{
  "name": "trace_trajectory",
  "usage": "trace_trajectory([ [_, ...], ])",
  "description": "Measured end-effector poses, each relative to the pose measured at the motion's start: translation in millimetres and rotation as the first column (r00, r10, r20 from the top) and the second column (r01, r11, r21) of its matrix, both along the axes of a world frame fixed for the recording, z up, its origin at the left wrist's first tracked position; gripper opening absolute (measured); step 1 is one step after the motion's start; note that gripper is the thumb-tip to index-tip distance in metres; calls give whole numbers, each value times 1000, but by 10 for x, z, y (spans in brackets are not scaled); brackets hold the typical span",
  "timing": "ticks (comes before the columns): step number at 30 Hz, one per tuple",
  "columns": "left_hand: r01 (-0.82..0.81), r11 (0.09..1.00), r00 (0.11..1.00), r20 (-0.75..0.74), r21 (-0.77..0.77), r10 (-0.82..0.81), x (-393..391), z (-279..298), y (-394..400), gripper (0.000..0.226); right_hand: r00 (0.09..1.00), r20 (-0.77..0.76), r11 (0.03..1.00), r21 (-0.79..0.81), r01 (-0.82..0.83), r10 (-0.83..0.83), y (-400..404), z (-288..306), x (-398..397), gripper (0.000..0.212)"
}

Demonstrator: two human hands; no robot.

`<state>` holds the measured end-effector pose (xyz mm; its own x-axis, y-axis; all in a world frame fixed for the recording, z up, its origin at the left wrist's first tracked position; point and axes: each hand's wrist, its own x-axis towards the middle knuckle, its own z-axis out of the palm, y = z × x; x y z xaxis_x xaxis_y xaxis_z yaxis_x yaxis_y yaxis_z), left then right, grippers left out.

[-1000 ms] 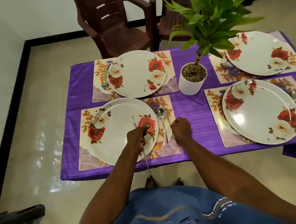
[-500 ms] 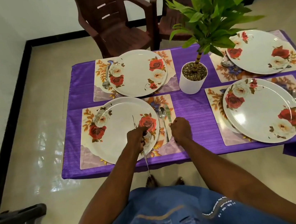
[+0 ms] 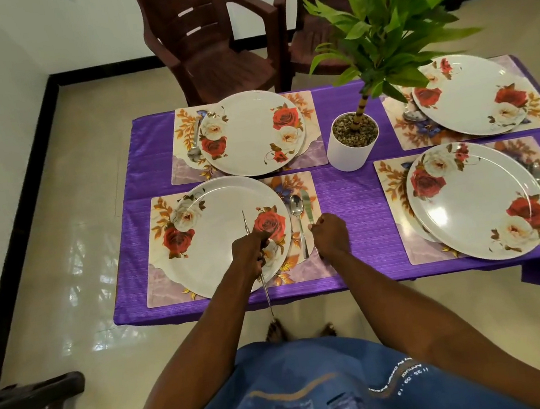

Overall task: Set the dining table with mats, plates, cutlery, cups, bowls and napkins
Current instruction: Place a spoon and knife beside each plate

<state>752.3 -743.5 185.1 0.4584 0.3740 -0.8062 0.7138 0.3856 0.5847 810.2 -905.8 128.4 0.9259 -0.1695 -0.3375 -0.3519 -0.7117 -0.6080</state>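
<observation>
Hands barely shifted at the near-left setting since a second ago.

Left hand [image 3: 249,249] grips thin metal cutlery [image 3: 258,264] above the near-left plate [image 3: 217,235], as before, its handle end pointing past the table edge. Right hand [image 3: 330,233] stays curled round the handle of a knife [image 3: 307,207] lying on the mat [image 3: 308,268] just beside the spoon [image 3: 298,221]; the blade now shows slightly further beyond the knuckles. Purple tablecloth [image 3: 350,200], potted plant [image 3: 357,144] and other three settings are unchanged.
</observation>
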Motion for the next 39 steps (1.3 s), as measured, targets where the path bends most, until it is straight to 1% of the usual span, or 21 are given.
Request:
trace_trajectory([
  [14, 8, 1000, 1000, -11, 4, -8, -45, -33, 37, 26, 1000, 9, 1000, 21, 18, -18, -7, 4, -31, 15],
  [17, 13, 1000, 1000, -2, -7, -13, -51, -34, 39, 23, 999, 11, 997, 56, 46, -46, 3, 13, -50, 16],
  [19, 22, 1000, 1000, 16, -21, -21, -58, -23, 40, 21, 993, -4, 984, 133, 117, -117, -11, 38, -58, 17],
  [22, 38, 994, 996, 85, -103, -29, -66, 17, 22, 12, 964, -43, 923, 278, 265, -264, -74, 75, -41, 22],
  [24, 48, 979, 990, 137, -197, -21, -41, 51, -21, 4, 949, -58, 893, 326, 311, -309, -128, 81, -31, 22],
  [25, 66, 970, 987, 161, -236, -28, -12, 67, -58, 4, 945, -63, 881, 345, 322, -321, -150, 109, -43, 23],
  [29, 176, 915, 966, 245, -364, -88, 76, 99, -312, 16, 946, -57, 852, 421, 312, -318, -249, 192, -120, 28],
  [33, 215, 822, 958, 279, -528, -71, 121, 40, -704, 20, 947, -104, 830, 459, 317, -304, -492, 323, -197, 24],
  [36, 267, 787, 947, 302, -556, -108, 185, 7, -1018, 22, 942, -126, 814, 475, 334, -312, -769, 357, -236, 21],
  [39, 272, 792, 944, 312, -546, -109, 270, 25, -1269, 21, 939, -174, 796, 498, 344, -297, -1034, 377, -225, 19],
])
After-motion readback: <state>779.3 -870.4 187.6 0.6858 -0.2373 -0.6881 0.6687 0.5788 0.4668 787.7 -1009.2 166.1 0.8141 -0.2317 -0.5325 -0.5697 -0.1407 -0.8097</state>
